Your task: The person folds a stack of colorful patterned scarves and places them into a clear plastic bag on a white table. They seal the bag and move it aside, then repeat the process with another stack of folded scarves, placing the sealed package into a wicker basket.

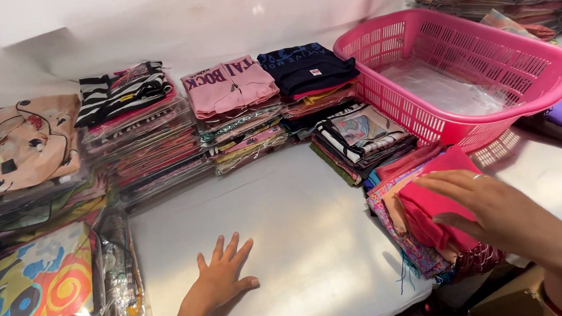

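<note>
Folded pink cloth (435,212) tops the pile at the table's right edge, just below the pink basket (458,64). Right hand (494,210) lies on it, fingers open — best press flat w/ even palm. Left hand (223,278) spread open, empty, on white table (295,213).

Both arms are bare with no sleeves in view, the left hand (222,279) wears nothing, while the right hand (488,204) carries a thin silver ring on one finger and a red band at the wrist.
</note>
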